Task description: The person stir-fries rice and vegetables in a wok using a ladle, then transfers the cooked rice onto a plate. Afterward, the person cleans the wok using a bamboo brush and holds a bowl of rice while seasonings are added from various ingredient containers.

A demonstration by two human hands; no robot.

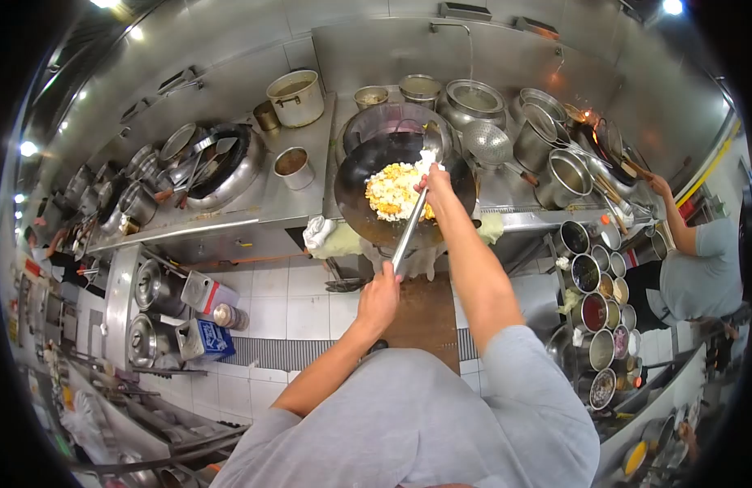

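Note:
A long metal ladle slants up across a dark wok, its bowl near the far rim. The near end of its handle is in my left hand, fingers wrapped round it. Over the right part of the wok, my right hand is closed beside the upper handle, with a white clump at its fingertips; what it grips is partly hidden. White and yellow food that looks like rice and egg lies in the wok, left of the ladle.
A perforated strainer lies right of the wok, near several pots. Left are a metal pot and a second wok. A white cloth rests on the front edge. Another person works at the far right, near flames.

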